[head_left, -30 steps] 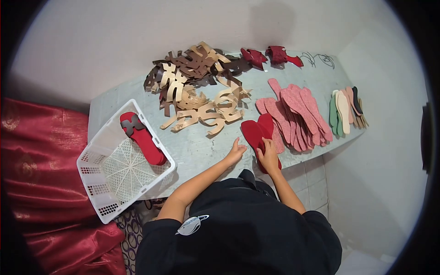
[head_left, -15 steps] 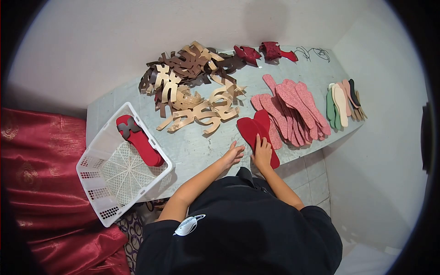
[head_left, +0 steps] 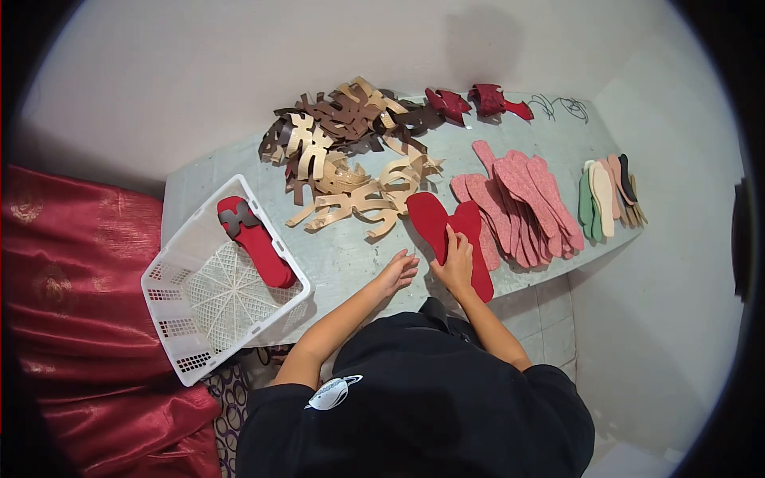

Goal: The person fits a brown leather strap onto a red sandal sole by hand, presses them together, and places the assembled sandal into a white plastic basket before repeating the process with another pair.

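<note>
Two red shoe soles (head_left: 428,215) lie at the table's front edge, fanned apart at the top and overlapping lower down. My right hand (head_left: 454,264) grips the left-hand one of them, fingers across its face and thumb at its near side; its lower end is hidden under the hand. My left hand (head_left: 397,273) is open just left of the soles, palm turned toward them, touching nothing. Pink speckled soles (head_left: 522,179) form a pile right beside and partly under the red ones.
A white plastic basket (head_left: 307,295) at the left holds red soles with a dark strap piece (head_left: 237,218). Tan and brown strap pieces (head_left: 343,119) are heaped at the back. Dark red uppers (head_left: 449,105), black cord (head_left: 562,108) and several coloured soles (head_left: 603,195) lie toward the right.
The left red sole has swung leftward under my right hand, widening the gap between the two tops. My left hand stays open. The whole view has shifted slightly.
</note>
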`<state>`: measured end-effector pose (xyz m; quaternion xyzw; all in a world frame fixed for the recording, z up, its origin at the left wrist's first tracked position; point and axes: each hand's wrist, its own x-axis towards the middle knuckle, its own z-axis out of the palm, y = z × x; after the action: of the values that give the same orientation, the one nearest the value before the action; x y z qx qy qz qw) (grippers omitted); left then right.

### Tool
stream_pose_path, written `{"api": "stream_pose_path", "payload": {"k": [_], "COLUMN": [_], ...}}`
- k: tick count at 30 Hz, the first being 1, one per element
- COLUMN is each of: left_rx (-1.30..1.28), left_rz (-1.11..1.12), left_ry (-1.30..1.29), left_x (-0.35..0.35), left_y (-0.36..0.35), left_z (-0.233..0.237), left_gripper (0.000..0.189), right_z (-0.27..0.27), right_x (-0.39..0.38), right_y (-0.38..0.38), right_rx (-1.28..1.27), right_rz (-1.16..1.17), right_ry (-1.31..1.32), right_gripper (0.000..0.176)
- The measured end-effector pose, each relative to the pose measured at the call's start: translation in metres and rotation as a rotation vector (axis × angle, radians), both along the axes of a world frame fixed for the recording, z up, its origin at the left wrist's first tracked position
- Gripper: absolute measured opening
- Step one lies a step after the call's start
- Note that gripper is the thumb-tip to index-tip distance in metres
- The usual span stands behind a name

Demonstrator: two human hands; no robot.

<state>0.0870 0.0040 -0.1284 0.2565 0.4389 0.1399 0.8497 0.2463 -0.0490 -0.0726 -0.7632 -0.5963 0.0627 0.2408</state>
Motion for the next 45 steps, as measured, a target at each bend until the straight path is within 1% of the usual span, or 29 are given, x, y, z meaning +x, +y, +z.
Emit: {"api": "stream_pose_path", "payload": {"k": [2,3,5,6,8,9,10,12,13,15,16,20,22,25,26,27,28,30,32,34,35,37,38,40,41,43,44,45], "left_rx": [0.024,0.049,0.082,0.086,0.142,0.149,0.155,0.349,0.356,0.482,0.487,0.536,0.539,0.480,0.485,0.498,0.511,0.516,0.507,0.515,0.520,0.527,0.531,0.519,0.500,0.495,0.487,0.496], "left_rz": [0.033,0.070,0.161,0.176,0.222,0.228,0.242,0.168,0.178,0.151,0.154,0.259,0.385,0.370,0.371,0.414,0.457,0.470,0.481,0.509,0.534,0.524,0.513,0.514,0.514,0.523,0.530,0.476], "left_ry": [-0.021,-0.045,-0.051,-0.050,-0.093,-0.050,-0.050,-0.062,-0.062,-0.051,-0.053,0.016,-0.005,0.056,0.058,0.059,0.058,0.080,0.065,0.070,0.075,0.070,0.062,0.066,0.070,0.082,0.094,0.111], "left_x": [-0.009,-0.014,-0.022,-0.028,-0.041,-0.046,-0.051,-0.061,-0.065,-0.071,-0.072,-0.080,-0.082,-0.092,-0.095,-0.097,-0.098,-0.098,-0.098,-0.095,-0.096,-0.100,-0.103,-0.105,-0.106,-0.105,-0.105,-0.106], "left_y": [0.008,0.013,0.019,0.022,0.027,0.029,0.030,0.032,0.032,0.032,0.033,0.038,0.039,0.047,0.050,0.054,0.057,0.066,0.078,0.092,0.098,0.110,0.115,0.116,0.116,0.116,0.116,0.116], "left_z": [0.003,0.009,0.020,0.022,0.027,0.036,0.041,0.054,0.061,0.071,0.071,0.062,0.062,0.067,0.069,0.073,0.076,0.081,0.088,0.094,0.097,0.088,0.082,0.076,0.072,0.071,0.071,0.072], "left_gripper": [0.073,0.063,0.048,0.048,0.047,0.042,0.042,0.037,0.037,0.033,0.033,0.031,0.030,0.029,0.029,0.028,0.028,0.027,0.029,0.028,0.027,0.027,0.027,0.026,0.024,0.024,0.025,0.027], "right_z": [0.006,0.010,0.016,0.016,0.013,0.013,0.014,0.015,0.015,0.015,0.016,0.016,0.014,0.013,0.014,0.014,0.013,0.014,0.011,0.011,0.012,0.012,0.012,0.012,0.013,0.017,0.018,0.006], "right_x": [-0.009,-0.014,-0.026,-0.032,-0.044,-0.050,-0.056,-0.070,-0.076,-0.086,-0.090,-0.102,-0.105,-0.109,-0.107,-0.103,-0.098,-0.086,-0.074,-0.062,-0.056,-0.044,-0.037,-0.025,-0.021,-0.016,-0.014,-0.009], "right_y": [0.009,0.014,0.022,0.026,0.033,0.037,0.039,0.043,0.045,0.049,0.051,0.052,0.054,0.062,0.065,0.069,0.074,0.089,0.112,0.139,0.152,0.178,0.193,0.223,0.238,0.266,0.282,0.301], "right_rx": [0.103,0.110,0.135,0.138,0.226,0.233,0.237,0.268,0.258,0.286,0.312,0.248,0.241,0.250,0.248,0.246,0.250,0.206,0.216,0.279,0.282,0.180,0.185,0.132,0.137,0.063,0.035,0.116], "right_rz": [0.068,0.081,0.117,0.132,0.172,0.202,0.217,0.225,0.240,0.302,0.354,0.412,0.439,0.467,0.523,0.577,0.578,0.628,0.606,0.610,0.611,0.609,0.611,0.660,0.662,0.602,0.580,0.544], "right_ry": [0.047,0.048,0.169,0.171,0.279,0.312,0.312,0.425,0.419,0.420,0.423,0.495,0.487,0.475,0.520,0.563,0.561,0.531,0.469,0.285,0.287,0.023,0.024,-0.300,-0.300,-0.503,-0.549,-0.599], "right_gripper": [0.087,0.087,0.086,0.086,0.084,0.085,0.085,0.086,0.088,0.087,0.086,0.085,0.087,0.086,0.082,0.078,0.078,0.069,0.062,0.060,0.060,0.057,0.057,0.057,0.057,0.050,0.052,0.052]}}
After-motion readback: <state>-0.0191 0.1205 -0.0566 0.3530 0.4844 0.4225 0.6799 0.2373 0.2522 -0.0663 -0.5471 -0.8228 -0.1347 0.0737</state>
